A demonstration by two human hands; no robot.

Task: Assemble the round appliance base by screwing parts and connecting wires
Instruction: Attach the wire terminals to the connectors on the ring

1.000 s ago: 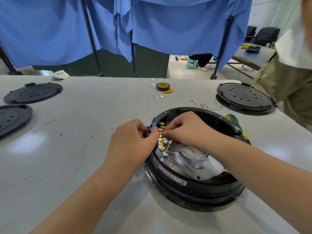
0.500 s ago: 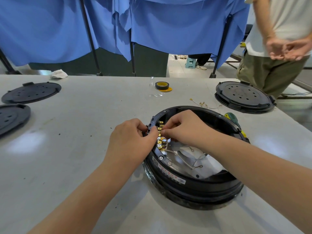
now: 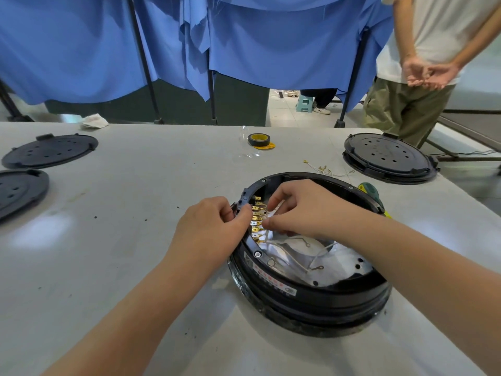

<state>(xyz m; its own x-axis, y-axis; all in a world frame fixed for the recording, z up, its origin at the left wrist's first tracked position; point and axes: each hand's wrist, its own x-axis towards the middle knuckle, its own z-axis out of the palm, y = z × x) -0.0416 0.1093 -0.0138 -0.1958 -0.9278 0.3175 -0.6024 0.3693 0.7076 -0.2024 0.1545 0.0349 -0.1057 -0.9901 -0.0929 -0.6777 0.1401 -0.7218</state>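
Hands basically unmoved: left hand still grips base rim, right hand still pinching wire onto brass terminals, connection unfinished.

I see a pale grey table flecked with small dark specks. The round appliance base on it is black, with a silvery metal floor and a white label printed in red. Its terminals are gold, and the wires are white. Three covers are matte black, dotted with round holes. The tape roll is black with a yellow core. A screwdriver handle is green and yellow. Blue cloth hangs behind. A bystander wears a white shirt and olive trousers.
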